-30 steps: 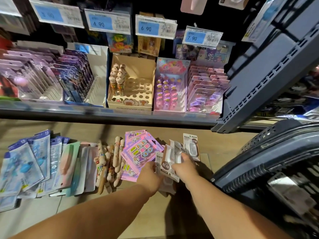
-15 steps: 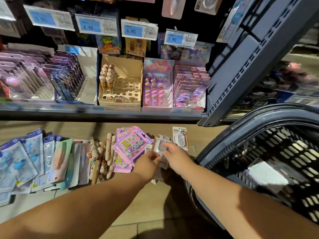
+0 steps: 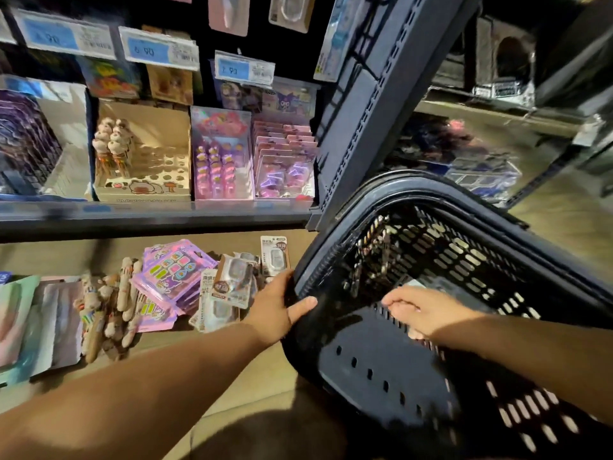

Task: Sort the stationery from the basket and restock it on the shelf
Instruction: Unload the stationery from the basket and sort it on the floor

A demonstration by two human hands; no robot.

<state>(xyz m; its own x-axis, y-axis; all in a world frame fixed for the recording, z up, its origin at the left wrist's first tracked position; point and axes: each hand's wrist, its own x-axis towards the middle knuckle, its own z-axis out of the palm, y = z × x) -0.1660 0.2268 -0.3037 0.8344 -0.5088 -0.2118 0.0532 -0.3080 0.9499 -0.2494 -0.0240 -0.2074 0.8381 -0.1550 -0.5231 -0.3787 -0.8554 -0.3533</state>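
View toward the lower shelf, with sorted stock on the floor. At the lower right we see the dark plastic slotted basket [image 3: 431,190], tipped toward the camera. A few slim striped pens [image 3: 374,257] lie against its far wall, and a pale flat pack [image 3: 416,283] rests on its bottom. The left hand [image 3: 275,310] clamps the basket's near-left rim, with the thumb hooked over the edge and the fingers outside. The right hand [image 3: 424,310] is inside the basket with its fingers bent downward; we cannot tell whether it holds anything.

On the grey metal shelf [image 3: 149,217], left of centre, a beige cardboard display box with round holes [image 3: 149,161] carries bear-topped pens [image 3: 112,141] only in its rear-left holes. To its right stand a pink display tray of small pink items [image 3: 222,157] and a row of upright pink carded packs [image 3: 285,161].

On the floor below lie pastel flat packs [image 3: 33,320], loose plush-topped pens [image 3: 109,310], a stack of purple-pink sticker packs [image 3: 172,277] and carded white correction tapes [image 3: 229,287].
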